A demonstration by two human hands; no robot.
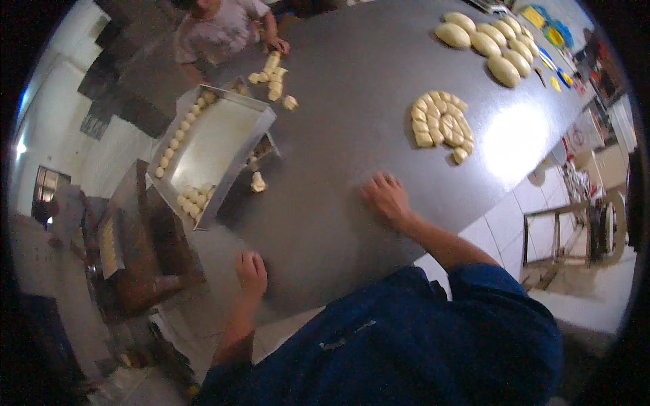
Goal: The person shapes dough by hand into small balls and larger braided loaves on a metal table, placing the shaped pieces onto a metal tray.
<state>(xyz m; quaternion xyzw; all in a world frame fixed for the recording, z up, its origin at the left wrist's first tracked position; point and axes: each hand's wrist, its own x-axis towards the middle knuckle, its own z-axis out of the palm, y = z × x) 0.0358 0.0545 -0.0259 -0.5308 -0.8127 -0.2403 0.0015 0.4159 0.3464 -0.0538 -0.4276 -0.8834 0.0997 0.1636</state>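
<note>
My left hand (252, 273) is closed at the near edge of the steel table, fingers bent down; what lies under it, if anything, is hidden. Further right, my right hand (387, 197) rests palm down on the tabletop, fingers curled and slightly blurred, covering whatever is beneath. Left of centre stands a shallow metal tray (233, 103), with a row of dough balls (174, 144) along its far-left side and a cluster of dough balls (196, 198) at its near end. One loose dough piece (258, 182) lies beside the tray. Beyond my right hand sits a coil of cut dough (441, 122).
Large oval dough loaves (485, 44) lie at the far right of the steel table (338, 101). Across it, a person (220, 34) handles cut dough pieces (274, 76). A metal-framed stand (558, 233) is on the tiled floor at right. A brown cabinet (152, 237) stands at left.
</note>
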